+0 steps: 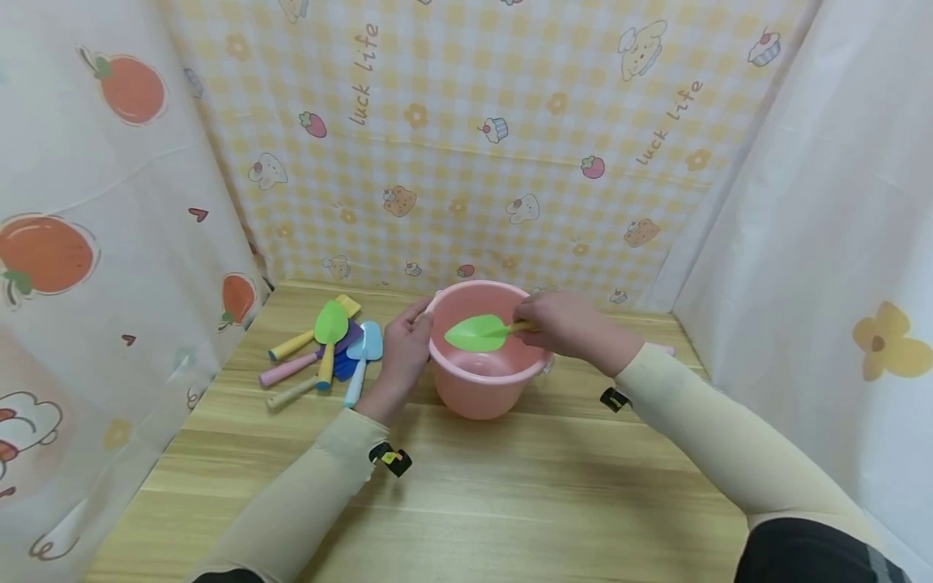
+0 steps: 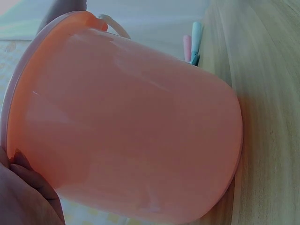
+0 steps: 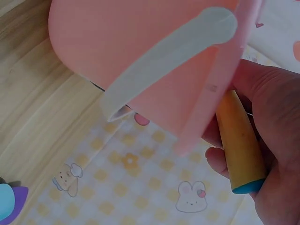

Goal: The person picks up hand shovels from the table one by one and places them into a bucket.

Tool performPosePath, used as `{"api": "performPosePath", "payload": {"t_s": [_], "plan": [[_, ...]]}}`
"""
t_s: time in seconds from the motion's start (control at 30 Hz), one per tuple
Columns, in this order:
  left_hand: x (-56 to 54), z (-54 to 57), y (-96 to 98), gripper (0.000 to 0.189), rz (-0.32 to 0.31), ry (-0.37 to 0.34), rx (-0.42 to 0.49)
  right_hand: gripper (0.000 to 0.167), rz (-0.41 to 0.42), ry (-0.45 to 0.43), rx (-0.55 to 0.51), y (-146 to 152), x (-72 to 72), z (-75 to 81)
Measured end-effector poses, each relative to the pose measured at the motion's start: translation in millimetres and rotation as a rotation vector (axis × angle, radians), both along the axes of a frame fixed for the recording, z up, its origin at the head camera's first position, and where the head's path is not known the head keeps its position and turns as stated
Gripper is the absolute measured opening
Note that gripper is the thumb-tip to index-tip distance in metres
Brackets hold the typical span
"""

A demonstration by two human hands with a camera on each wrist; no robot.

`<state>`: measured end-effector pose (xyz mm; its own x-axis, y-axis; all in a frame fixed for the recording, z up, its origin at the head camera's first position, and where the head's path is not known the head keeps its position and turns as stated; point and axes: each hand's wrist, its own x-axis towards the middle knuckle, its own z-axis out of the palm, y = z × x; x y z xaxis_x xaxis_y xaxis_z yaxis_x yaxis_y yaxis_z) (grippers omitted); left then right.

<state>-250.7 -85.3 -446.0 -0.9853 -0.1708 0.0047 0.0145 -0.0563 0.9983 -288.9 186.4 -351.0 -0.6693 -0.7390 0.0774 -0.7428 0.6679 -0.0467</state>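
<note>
A pink bucket [image 1: 477, 398] stands upright on the wooden table. At its left rim my left hand [image 1: 406, 354] grips it, fingers against the outer wall, as the left wrist view also shows. My right hand [image 1: 572, 328] holds a toy shovel by its yellow handle [image 3: 241, 140], which ends in a teal cap. The shovel's pointed green blade [image 1: 477, 333] lies level across the bucket's mouth, pointing left. In the right wrist view, the bucket's white carrying handle [image 3: 164, 65] hangs down its side.
Left of the bucket lies a pile of toy tools, among them another green shovel [image 1: 331, 324] and a light blue shovel [image 1: 367, 342]. A pink handle [image 1: 662, 349] shows behind my right forearm. Patterned curtains [image 1: 452, 162] enclose the table [image 1: 496, 510] at the back and sides.
</note>
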Motion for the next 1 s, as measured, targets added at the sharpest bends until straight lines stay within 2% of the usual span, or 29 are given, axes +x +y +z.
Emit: {"api": "performPosePath", "payload": {"t_s": [0.2,0.4,0.57,1.0], "plan": [[-0.1,-0.1,-0.3,0.041,0.002,-0.003,0.008,0.011,0.057,0.002,0.029,-11,-6.9,-4.2],[-1.3,-1.4,-0.5,0.041,-0.002,0.001,0.015,0.011,0.018,-0.09,0.085,-25,-7.8,-8.8],[-2.4,-2.7,-0.7,0.041,0.003,0.001,0.002,0.014,0.025,-0.133,0.118,-32,-9.4,-14.1],[-1.8,-2.1,-0.3,0.044,-0.006,-0.003,0.019,0.016,0.095,-0.238,0.075,-36,-13.9,-17.9]]}}
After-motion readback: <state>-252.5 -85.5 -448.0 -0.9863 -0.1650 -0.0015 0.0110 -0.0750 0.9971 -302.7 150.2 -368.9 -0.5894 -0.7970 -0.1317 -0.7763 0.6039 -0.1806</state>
